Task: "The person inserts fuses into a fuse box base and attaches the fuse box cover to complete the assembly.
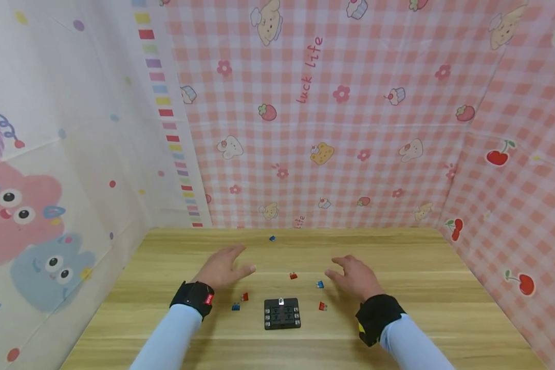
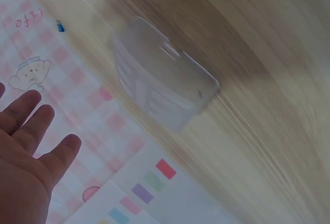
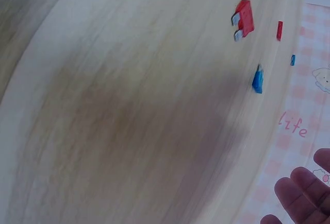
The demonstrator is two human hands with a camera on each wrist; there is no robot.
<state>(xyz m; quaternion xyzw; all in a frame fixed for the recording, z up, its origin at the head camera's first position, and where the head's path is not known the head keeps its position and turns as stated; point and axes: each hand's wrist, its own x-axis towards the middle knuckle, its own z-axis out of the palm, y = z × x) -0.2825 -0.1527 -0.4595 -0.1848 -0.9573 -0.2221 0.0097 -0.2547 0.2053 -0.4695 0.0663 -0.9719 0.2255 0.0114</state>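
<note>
A black fuse block (image 1: 282,314) lies on the wooden table between my hands, with metal terminals along its sides. Fingers spread and holding nothing, my left hand (image 1: 222,268) is over the table to its upper left. A clear plastic cover (image 2: 160,80), blurred, shows near that hand in the left wrist view; I cannot make it out in the head view. My right hand (image 1: 353,277) is at the upper right, fingers loosely bent and free of any object. Nearest it are a blue blade fuse (image 1: 320,284) and a red blade fuse (image 1: 322,306).
Another red fuse (image 1: 244,296) and blue fuse (image 1: 236,307) lie left of the block. One more red fuse (image 1: 293,276) is beyond it, and a blue fuse (image 1: 272,238) sits near the table's back edge. Patterned cloth (image 1: 324,123) hangs behind and at both sides.
</note>
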